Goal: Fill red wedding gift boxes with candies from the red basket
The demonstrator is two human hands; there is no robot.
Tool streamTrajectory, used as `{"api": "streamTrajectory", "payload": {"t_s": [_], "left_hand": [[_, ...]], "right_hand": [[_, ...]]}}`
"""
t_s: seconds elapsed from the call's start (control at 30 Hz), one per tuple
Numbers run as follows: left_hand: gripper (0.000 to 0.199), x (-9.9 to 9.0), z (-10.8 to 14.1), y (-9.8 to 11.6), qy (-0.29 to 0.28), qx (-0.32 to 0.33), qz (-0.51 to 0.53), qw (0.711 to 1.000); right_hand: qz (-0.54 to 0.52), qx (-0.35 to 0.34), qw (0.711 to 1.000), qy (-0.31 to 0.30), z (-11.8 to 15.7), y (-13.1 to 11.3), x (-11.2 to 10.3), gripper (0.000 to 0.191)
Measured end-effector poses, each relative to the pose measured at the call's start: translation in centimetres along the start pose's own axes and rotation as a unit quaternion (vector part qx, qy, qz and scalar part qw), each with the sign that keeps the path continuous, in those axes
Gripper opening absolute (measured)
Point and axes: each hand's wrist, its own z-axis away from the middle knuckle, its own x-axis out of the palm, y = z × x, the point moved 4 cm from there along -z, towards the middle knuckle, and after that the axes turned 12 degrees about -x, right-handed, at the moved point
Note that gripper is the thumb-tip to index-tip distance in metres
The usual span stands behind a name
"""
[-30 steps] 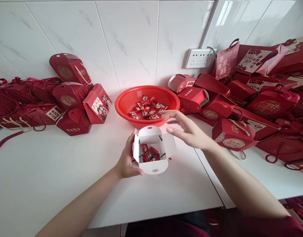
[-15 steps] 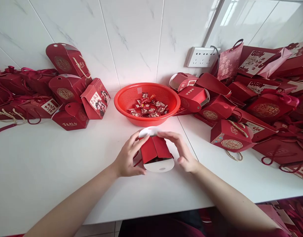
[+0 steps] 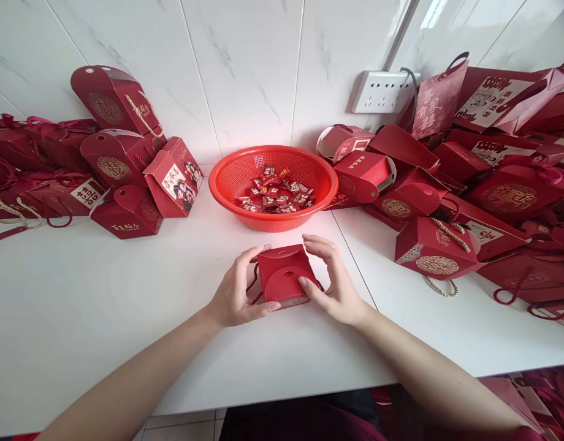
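Observation:
A small red box (image 3: 285,277) stands on the white table between my hands, its two rounded flaps folded down over the top. Dark red cords show at its left and right sides. My left hand (image 3: 240,291) holds the left side, thumb at the front lower corner and fingers at the back corner. On the right, my right hand (image 3: 335,283) grips the box, its thumb on the front flap and its fingers at the back right corner. Behind the box is a red plastic basket (image 3: 273,222) with several small wrapped candies (image 3: 282,197) inside.
Several red boxes with cord handles (image 3: 125,211) are stacked at the left. A larger pile of red boxes and bags (image 3: 436,248) covers the right side. A white socket strip (image 3: 384,93) is on the tiled wall behind.
Both flaps, which stood open with their white insides showing, are now folded down over the box top. My right thumb has come onto the front flap. The view has shifted slightly.

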Motion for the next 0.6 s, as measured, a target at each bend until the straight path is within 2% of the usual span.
{"api": "streamTrajectory", "payload": {"t_s": [0.03,0.1,0.17,0.23,0.4,0.5,0.6], "left_hand": [[0.100,0.01,0.01,-0.03,0.000,-0.002,-0.001,1.000],[0.094,-0.01,-0.05,0.07,-0.009,0.000,-0.022,1.000],[0.079,-0.08,-0.17,0.27,-0.020,0.003,-0.049,0.999],[0.073,-0.18,-0.27,0.42,-0.026,0.013,-0.065,0.997],[0.075,0.06,-0.04,0.46,-0.057,0.089,-0.116,0.988],[0.068,0.16,0.36,0.63,-0.046,0.147,-0.152,0.976],[0.061,0.25,0.68,0.95,-0.030,0.169,-0.181,0.968]], "right_hand": [[0.000,0.009,1.000,-0.006,-0.06,0.00,-0.02,0.057],[-0.009,0.021,0.999,-0.043,-0.18,0.09,0.09,0.055],[-0.016,0.007,0.997,-0.081,-0.29,0.10,0.21,0.044],[-0.016,-0.013,0.994,-0.104,-0.36,0.07,0.27,0.035],[-0.004,-0.019,0.993,-0.113,-0.38,0.06,0.21,0.032],[-0.001,-0.021,0.994,-0.104,-0.31,0.00,0.12,0.030],[0.010,-0.023,0.996,-0.090,-0.11,-0.11,0.05,0.028]]}}
